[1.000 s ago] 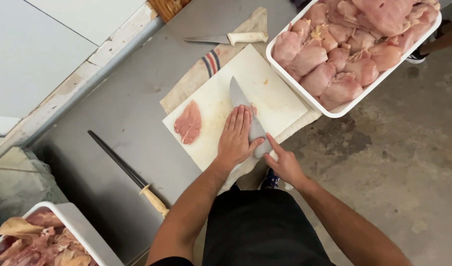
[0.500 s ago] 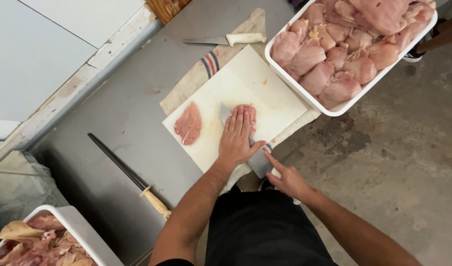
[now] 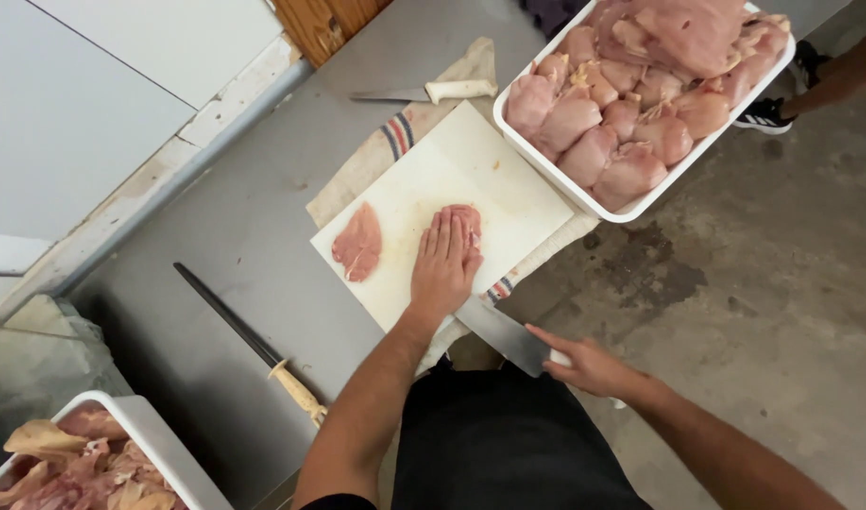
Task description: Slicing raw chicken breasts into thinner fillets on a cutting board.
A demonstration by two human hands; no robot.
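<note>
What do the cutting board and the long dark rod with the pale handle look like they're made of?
The cutting board looks like white plastic: smooth, matte, evenly coloured. The rod appears to be dark steel, thin and straight; its handle looks like pale wood or horn, though that is unclear.

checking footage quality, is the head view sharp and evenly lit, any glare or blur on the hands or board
Head view: soft, even light with faint shadows only; the white cutting board is bright but not blown out; the left hand pressing the chicken piece looks sharp; the right hand and knife are slightly soft; edges show mild wide-angle bending.
</note>
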